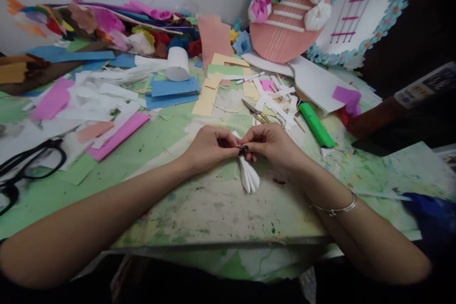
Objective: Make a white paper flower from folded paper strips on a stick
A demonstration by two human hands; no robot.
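Over the middle of the table, both my hands meet on a folded piece of white paper (250,178). Its pleated end fans out below my fingers, and a small white tip shows above them. My left hand (210,149) is closed, its thumb and forefinger pinching the paper's narrow middle. From the other side, my right hand (270,146) pinches the same spot, with dark nails showing. What exactly lies between the fingertips is partly hidden. Just beyond my right hand lie gold-handled scissors (263,115), their blades pointing up and left.
White paper strips (103,99) and blue paper pieces (173,92) cover the left side, with black glasses (35,161) nearer me. A white roll (177,64) stands behind. Toward the right lie a green roll (316,124) and a dark bottle (402,99). Decorated guitar-shaped boards (285,38) lean at the back.
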